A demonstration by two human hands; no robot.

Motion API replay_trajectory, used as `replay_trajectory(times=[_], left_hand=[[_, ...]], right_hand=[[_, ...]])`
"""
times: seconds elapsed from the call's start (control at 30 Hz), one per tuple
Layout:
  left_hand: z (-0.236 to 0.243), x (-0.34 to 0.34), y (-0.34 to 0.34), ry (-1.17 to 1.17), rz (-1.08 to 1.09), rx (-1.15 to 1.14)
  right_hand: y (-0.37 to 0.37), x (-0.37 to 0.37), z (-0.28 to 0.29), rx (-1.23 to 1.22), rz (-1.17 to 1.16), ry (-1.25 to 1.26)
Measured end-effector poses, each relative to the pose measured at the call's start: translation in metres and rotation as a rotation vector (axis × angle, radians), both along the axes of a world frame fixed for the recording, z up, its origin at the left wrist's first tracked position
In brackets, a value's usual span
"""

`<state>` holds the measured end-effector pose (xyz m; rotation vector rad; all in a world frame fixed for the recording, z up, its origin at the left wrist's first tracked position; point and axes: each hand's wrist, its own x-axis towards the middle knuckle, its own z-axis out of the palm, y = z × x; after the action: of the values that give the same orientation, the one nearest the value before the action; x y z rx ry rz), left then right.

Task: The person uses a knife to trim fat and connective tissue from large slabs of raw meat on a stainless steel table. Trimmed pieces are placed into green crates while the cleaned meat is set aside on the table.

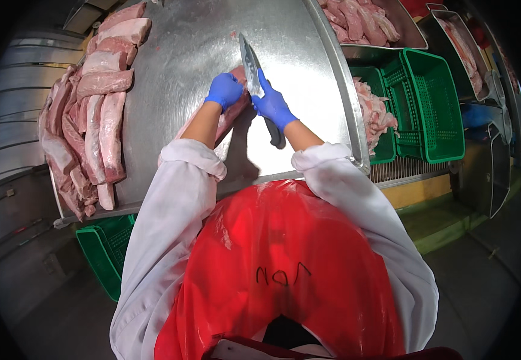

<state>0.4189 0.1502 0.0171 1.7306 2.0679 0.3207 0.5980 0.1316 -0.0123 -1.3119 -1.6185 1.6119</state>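
A long pork loin (231,115) lies slantwise on the metal table (191,42), partly hidden beneath my left forearm. My left hand (224,90), in a blue glove, has its fingers curled and closed on the loin's upper part. In my right hand (273,108), also gloved in blue, is a knife (251,65) with a broad blade and a black handle. The blade points away from me, up against the loin's right side, and my index finger stretches along it. The hand covers part of the handle.
Several pork loins (101,108) are piled along the table's left edge. Right of the table, a green crate (430,108) stands beside pale trimmings (373,114) in another green crate. A metal tray (416,37) of meat sits behind them. Another green crate (101,246) is below at left.
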Motion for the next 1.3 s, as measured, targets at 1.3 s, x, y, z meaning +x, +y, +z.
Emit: replay_trajectory(times=[1.3], left_hand=[[0.038, -0.061, 0.0, -0.653, 0.276, 0.01]], right_hand=[[-0.079, 0.033, 0.009, -0.026, 0.485, 0.007]])
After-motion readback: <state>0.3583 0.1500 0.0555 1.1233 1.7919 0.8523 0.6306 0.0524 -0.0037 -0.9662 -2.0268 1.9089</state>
